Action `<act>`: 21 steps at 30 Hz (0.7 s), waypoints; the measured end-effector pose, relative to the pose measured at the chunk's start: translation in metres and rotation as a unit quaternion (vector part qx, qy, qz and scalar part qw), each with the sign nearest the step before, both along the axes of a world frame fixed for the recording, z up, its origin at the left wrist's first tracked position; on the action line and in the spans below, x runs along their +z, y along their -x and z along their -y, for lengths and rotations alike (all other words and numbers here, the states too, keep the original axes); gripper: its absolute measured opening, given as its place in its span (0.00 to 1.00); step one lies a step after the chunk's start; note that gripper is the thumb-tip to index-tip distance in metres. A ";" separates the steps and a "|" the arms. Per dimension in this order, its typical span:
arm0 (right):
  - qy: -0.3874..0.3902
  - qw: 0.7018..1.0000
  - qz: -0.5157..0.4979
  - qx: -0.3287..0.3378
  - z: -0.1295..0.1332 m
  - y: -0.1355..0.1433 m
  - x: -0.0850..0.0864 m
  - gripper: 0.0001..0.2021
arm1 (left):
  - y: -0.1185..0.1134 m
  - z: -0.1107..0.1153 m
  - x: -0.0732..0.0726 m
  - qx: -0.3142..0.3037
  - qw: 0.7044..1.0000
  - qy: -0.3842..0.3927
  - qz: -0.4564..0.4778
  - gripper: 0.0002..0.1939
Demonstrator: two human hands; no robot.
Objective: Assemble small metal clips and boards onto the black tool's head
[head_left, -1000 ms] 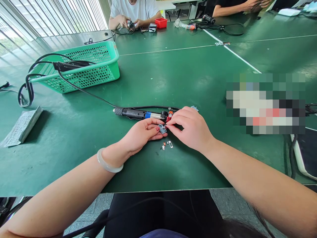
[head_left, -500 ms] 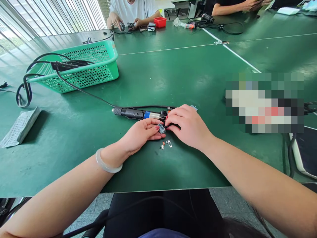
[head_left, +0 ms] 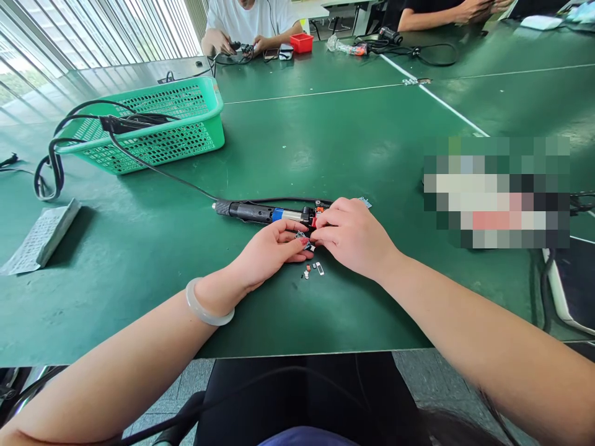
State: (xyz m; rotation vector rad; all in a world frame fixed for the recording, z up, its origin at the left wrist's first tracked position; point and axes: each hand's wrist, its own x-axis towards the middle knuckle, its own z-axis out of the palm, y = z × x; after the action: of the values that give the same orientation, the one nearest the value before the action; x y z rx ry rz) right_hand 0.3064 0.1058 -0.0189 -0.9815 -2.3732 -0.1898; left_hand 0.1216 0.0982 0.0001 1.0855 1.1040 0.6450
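Between thumb and fingers, my left hand (head_left: 274, 248) holds a small grey-blue circuit board (head_left: 307, 244). My right hand (head_left: 351, 235) is closed at the board's right side, its fingertips pinched; what they grip is too small to make out. Just beyond both hands lies a black electric screwdriver (head_left: 251, 212) with a blue band, its right end partly hidden by my right hand. Several tiny parts (head_left: 319, 268) rest on the green table nearer to me. Another small board (head_left: 365, 202) shows just past my right hand.
A green basket (head_left: 186, 130) with black cables stands at the back left. A wrapped packet (head_left: 44, 238) lies at the left. Across the table (head_left: 288, 148), a person handles dark parts near a red box (head_left: 302, 43). A pixelated area covers things at the right.
The fingers of my right hand have moved in against the board and closed more. The board is tilted differently in my left hand. Across the table, the person's hands have shifted.
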 end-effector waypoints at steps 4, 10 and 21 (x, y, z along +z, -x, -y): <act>-0.013 0.999 0.031 -0.006 0.002 0.003 -0.001 0.13 | -0.001 0.003 -0.002 -0.021 0.990 -0.087 -0.110 0.18; 0.065 0.995 -0.043 -0.059 0.011 0.000 0.013 0.09 | -0.002 0.002 -0.006 -0.008 0.989 -0.095 -0.109 0.10; 0.538 0.823 -0.150 -0.105 0.023 0.000 0.018 0.12 | -0.003 0.001 -0.004 -0.034 0.981 -0.098 -0.164 0.07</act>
State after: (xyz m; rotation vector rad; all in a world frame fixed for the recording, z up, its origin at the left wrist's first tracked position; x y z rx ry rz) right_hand 0.3061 0.0830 -0.0006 -1.5860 -1.9632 1.2665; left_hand 0.1249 0.0973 -0.0041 1.4310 1.2965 0.5407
